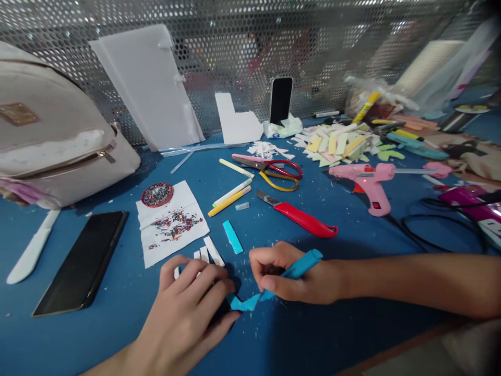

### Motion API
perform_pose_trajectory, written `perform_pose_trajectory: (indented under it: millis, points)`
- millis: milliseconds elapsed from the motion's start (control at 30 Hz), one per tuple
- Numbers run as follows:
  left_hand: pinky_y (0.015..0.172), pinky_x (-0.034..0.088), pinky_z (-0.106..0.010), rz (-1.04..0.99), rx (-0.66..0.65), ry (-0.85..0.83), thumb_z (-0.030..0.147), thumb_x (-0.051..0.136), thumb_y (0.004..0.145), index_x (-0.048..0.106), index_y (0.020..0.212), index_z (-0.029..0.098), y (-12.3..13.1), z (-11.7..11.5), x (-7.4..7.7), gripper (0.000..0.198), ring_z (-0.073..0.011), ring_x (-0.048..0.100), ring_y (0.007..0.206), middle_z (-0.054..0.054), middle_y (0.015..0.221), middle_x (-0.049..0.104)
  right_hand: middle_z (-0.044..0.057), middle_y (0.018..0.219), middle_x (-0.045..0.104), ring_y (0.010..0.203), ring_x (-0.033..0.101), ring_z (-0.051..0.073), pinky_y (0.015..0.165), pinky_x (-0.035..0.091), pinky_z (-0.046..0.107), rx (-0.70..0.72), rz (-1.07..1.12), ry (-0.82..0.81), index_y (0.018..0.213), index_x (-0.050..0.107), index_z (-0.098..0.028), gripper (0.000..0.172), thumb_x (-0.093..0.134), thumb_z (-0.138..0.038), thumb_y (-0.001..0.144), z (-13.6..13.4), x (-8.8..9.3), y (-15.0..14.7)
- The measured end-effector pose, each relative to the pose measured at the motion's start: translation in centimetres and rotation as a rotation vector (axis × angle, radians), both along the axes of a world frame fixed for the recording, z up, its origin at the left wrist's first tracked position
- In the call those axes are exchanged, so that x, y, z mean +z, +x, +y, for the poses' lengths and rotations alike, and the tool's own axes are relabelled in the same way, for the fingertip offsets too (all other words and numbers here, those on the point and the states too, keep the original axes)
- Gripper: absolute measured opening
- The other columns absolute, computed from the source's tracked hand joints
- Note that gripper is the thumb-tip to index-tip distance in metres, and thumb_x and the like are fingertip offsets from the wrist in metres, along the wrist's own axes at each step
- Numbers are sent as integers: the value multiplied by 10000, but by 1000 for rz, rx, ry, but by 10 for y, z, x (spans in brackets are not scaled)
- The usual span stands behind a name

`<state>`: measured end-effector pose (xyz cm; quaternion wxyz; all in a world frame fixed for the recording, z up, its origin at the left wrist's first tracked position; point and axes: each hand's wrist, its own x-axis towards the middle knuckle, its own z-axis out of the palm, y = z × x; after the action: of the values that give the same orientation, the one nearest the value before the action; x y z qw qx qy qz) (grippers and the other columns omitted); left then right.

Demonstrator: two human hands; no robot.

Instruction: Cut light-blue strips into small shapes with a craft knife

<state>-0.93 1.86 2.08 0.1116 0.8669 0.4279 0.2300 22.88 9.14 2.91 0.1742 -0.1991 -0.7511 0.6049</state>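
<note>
My right hand (pixel 295 274) is closed around a blue marker (pixel 303 263), its tip pointing down to the left. Under that tip lies a small blue jagged piece (pixel 246 304), perhaps paper or foam. My left hand (pixel 191 308) has its fingers curled and pinches the left end of this piece against the table; its fingertips hide part of it. Just beyond the left fingers are several white strips (pixel 213 251). A flat bright blue strip (pixel 233 237) lies between and beyond both hands. Light specks are scattered around the piece.
Beyond my hands lie a red utility knife (pixel 305 219) with its blade out, scissors (pixel 282 169) and pastel markers (pixel 230 201). A pink glue gun (pixel 373 183) with a cord is at right. At left are a black phone (pixel 82 261), white knife (pixel 33 250) and bag (pixel 58 130).
</note>
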Motion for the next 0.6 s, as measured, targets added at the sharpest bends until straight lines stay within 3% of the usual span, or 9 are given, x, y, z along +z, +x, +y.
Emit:
perform_pose_trajectory:
  millis: [300, 500, 600]
  points:
    - [923, 227, -409, -16, -34, -27, 357, 628, 905, 612, 964, 252, 6, 6, 0, 122, -189, 505, 858, 24, 907, 643, -48, 611, 422, 540, 385, 76, 496, 302, 185, -25, 8, -48, 795, 506, -140, 284, 511, -387, 934, -1, 3, -3]
    - [876, 240, -384, -22, -62, -40, 364, 699, 856, 608, 914, 226, 14, 15, 5, 176, -175, 505, 802, 33, 869, 640, -34, 624, 450, 579, 398, 82, 542, 316, 204, -68, -42, 163, 683, 417, -165, 315, 416, -305, 966, 0, -2, 1]
    - [879, 245, -394, -24, -52, -44, 358, 700, 855, 607, 912, 223, 18, 16, 6, 174, -178, 503, 807, 30, 867, 636, -41, 627, 458, 583, 408, 82, 557, 309, 212, -83, -111, 216, 711, 418, -172, 254, 403, -247, 953, 0, -2, 1]
